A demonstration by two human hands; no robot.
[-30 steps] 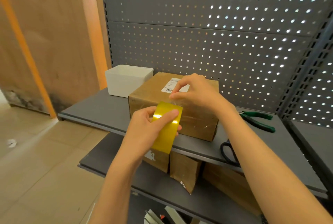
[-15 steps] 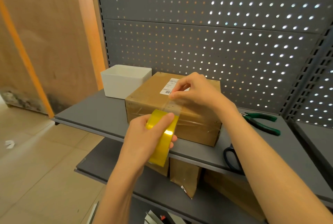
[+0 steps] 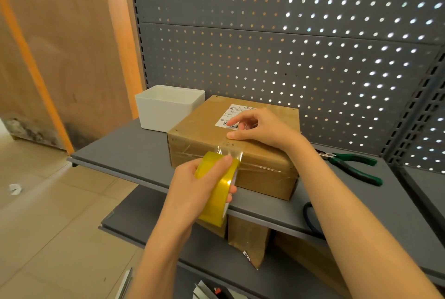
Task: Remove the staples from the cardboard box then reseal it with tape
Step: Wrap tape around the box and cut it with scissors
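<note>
- So left hand (image 3: 192,188) has its fingers curled round the yellow tape roll (image 3: 218,189), just off the cardboard box (image 3: 207,130) front.
- Right hand (image 3: 262,127) presses the clear strip (image 3: 230,148) at the top front edge, fingers loosely bent.
- Box sits on the grey shelf (image 3: 125,152), white bin (image 3: 166,108) touching left, pliers (image 3: 354,165) right.

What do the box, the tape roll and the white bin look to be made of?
Box: brown cardboard, matte, creased edges. Tape roll: glossy clear-yellowish plastic film, shiny highlights. White bin: probably matte moulded plastic, smooth walls.
</note>
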